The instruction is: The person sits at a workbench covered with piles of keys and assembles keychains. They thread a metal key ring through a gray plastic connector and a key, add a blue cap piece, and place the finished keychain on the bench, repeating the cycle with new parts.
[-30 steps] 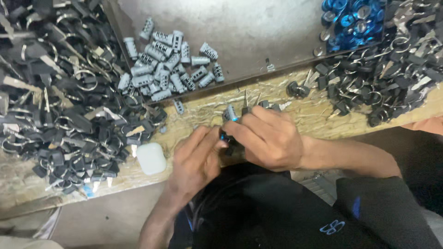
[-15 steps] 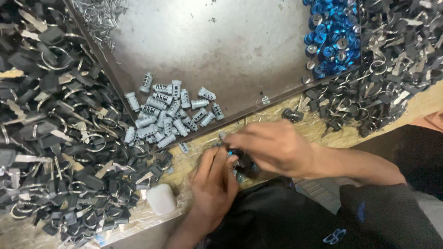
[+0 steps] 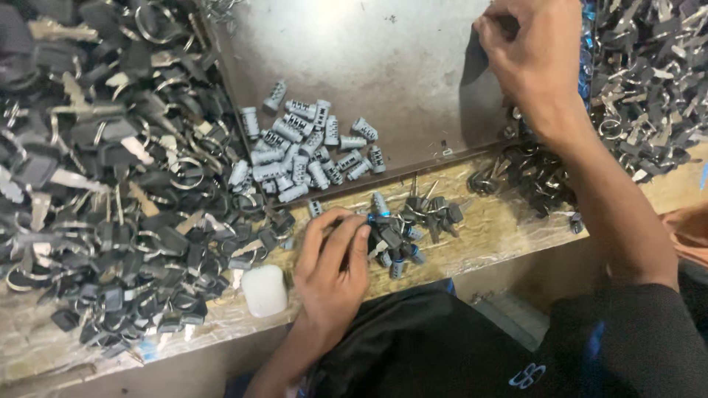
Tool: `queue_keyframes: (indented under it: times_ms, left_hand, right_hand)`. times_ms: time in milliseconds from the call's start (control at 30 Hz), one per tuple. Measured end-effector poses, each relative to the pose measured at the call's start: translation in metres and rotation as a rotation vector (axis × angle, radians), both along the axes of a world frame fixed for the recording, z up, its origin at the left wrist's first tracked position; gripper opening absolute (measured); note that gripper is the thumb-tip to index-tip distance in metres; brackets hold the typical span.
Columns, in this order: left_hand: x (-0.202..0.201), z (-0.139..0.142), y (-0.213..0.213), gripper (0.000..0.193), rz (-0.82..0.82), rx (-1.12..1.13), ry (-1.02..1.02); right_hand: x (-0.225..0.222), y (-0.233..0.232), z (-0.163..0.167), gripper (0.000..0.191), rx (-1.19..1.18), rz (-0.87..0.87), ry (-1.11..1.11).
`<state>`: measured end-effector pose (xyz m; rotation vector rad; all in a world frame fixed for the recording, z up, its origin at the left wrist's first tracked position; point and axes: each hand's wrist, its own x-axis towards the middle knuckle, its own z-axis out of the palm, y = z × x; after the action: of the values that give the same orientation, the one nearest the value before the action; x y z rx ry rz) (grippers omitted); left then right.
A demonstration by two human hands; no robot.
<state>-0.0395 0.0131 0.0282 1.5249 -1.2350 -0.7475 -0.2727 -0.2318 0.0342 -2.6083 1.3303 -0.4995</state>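
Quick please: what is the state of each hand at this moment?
Left hand: fingers curled on a small cluster of black keys and grey cylinders.
Right hand: reaching over the metal tray; grip cannot be told.

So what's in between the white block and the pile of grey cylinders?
In the head view, black-headed keys on rings lie between the white block and the grey cylinders.

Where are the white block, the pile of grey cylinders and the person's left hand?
white block [image 3: 264,290]: head view, middle of its top face.
pile of grey cylinders [image 3: 306,151]: head view, centre of the heap.
left hand [image 3: 332,269]: head view, back of the hand.
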Motion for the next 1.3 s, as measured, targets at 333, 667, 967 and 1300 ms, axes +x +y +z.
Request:
queue_keyframes:
  times_ms: [333, 667, 967, 1300]
  left_hand:
    - [0.017, 0.007, 0.002, 0.015, -0.487, 0.402, 1.009]
    - [0.011, -0.004, 0.016, 0.01, -0.01, 0.094, 0.584]
    - [0.006, -0.02, 0.026, 0.01, 0.206, 0.05, 0.293]
    - [0.009, -0.022, 0.025, 0.009, 0.076, 0.054, 0.361]
  right_hand:
    - [0.044, 0.127, 0.076, 0.016, -0.403, 1.049, -0.07]
    - [0.057, 0.068, 0.056, 0.013, -0.088, 0.313, -0.094]
    - [0.045, -0.027, -0.015, 0.002, -0.201, 0.286, 0.209]
    - [0.064, -0.01, 0.024, 0.003, 0.087, 0.278, 0.098]
